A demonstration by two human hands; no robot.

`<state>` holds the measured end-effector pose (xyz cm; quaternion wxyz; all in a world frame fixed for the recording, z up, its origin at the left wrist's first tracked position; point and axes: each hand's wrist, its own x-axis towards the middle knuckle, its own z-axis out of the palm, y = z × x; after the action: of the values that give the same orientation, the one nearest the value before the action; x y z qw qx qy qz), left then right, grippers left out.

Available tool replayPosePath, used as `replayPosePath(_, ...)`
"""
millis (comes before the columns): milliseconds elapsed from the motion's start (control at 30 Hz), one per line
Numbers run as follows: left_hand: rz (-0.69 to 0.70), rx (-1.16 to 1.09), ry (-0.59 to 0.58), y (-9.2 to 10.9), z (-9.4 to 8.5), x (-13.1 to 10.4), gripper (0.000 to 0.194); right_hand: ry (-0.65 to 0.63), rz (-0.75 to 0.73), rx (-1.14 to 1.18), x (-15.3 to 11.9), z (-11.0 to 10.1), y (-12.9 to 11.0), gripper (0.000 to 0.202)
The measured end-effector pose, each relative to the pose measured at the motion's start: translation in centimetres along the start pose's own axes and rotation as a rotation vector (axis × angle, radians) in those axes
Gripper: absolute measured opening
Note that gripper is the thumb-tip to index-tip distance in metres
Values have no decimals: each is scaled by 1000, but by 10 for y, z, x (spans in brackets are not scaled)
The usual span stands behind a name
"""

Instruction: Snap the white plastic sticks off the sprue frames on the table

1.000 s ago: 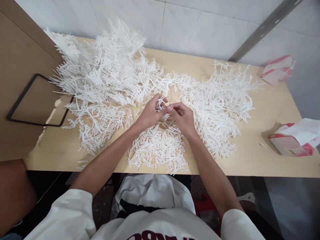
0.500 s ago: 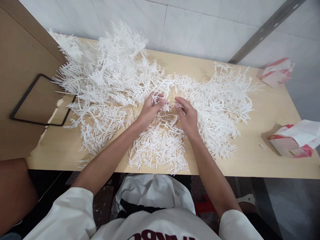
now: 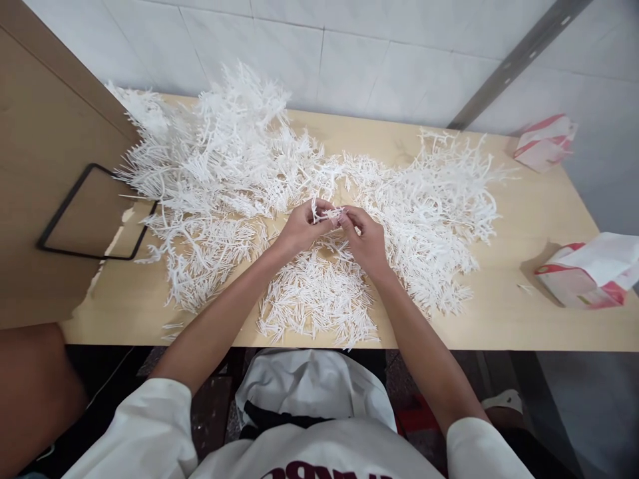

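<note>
My left hand [image 3: 303, 229] is closed round a white branched plastic piece [image 3: 316, 211], which shows between thumb and fingers. My right hand [image 3: 366, 241] meets it from the right, its thumb and fingertips pinched on the same piece. Below both hands lies a pile of short loose white sticks [image 3: 319, 299]. A tall heap of white branched pieces [image 3: 224, 140] rises at the back left. To the right of my right hand spreads another heap of white branched strands [image 3: 439, 193]. The pinched fingertips hide part of the held piece.
A cardboard sheet [image 3: 54, 166] stands at the left, with a black rectangular frame [image 3: 82, 253] beside it. Two red-and-white paper packets [image 3: 579, 276] [image 3: 545, 143] sit at the table's right side. A tiled wall [image 3: 349, 66] backs the wooden tabletop [image 3: 514, 319]. Someone's bare limb [image 3: 34, 392] shows at lower left.
My right hand has moved left and its fingertips now meet the piece in my left hand; a gap lay between the hands before. The view has shifted slightly.
</note>
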<state>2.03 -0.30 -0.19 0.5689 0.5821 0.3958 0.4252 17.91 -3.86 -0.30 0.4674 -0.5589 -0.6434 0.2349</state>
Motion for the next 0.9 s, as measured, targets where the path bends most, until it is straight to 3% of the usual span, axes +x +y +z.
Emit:
replayPosePath(100, 50, 152, -30, 1, 0, -1, 29, -7, 33, 19, 0, -1, 1, 29)
replayPosePath(300, 183, 506, 63, 5, -1, -4, 15, -13, 26, 20, 1, 0, 1, 25)
replayPosePath(467, 118, 427, 73, 5, -1, -5, 7, -118, 16, 110, 0, 2, -4, 23)
replayPosePath(667, 182, 484, 147, 8, 0, -6, 16, -218, -13, 198, -1, 1, -7, 21)
replayPosePath(800, 169, 429, 154, 9, 4, -6, 16, -213, -53, 236, -2, -2, -11, 18)
replayPosePath(900, 113, 346, 192, 7, -7, 1, 12, -190, -88, 256, -9, -5, -16, 14)
